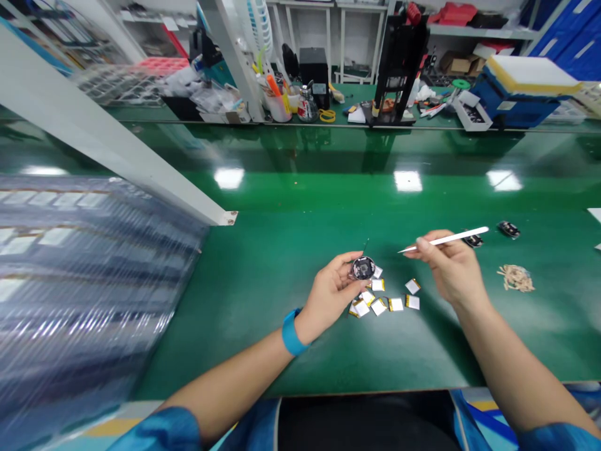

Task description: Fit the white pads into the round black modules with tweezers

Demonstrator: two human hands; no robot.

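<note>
Between the fingers and thumb of my left hand (335,282) is a small round black electronic module (363,268), its face turned up toward me. A thin dark wire (366,245) sticks up from it. My right hand (448,266) grips white tweezers (457,237), their fine tip pointing left toward the module but apart from it. Several small flat silver battery cells (395,304) with yellow edges lie on the green table (263,263) below and between my hands. Partly behind the right hand rests a black module (473,240), with another black module (509,229) farther right.
A pile of small beige pieces (516,278) lies at right. Stacked clear plastic trays (70,282) fill the left side, beside a slanted white post (117,131). On the back shelf stand a tool cup (278,106), a black press-like stand (399,69) and a blue bin (511,94).
</note>
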